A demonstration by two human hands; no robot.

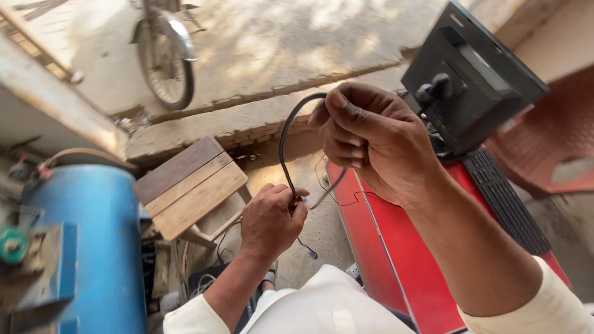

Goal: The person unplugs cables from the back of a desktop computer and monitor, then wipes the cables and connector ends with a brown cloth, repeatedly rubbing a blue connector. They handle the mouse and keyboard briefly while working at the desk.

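Note:
A black cable (286, 133) arcs between my two hands. My right hand (371, 142) is raised in the middle of the view, fingers curled around the cable's upper end. Lower down, my left hand (269, 219) pinches the cable's other end, where thin coloured wires (307, 247) hang out below the fingers. A dark box-shaped device (476, 80) with a knob and a grille stands just right of my right hand, on a red case (377, 247). Thin wires (337, 198) run across the red surface toward the device.
A blue metal tank (93, 241) stands at the left. A small wooden stool (189, 188) sits beside it. A bicycle wheel (164, 59) rests on the concrete ground beyond a brick step (247, 124). A red woven seat (550, 136) is at the right.

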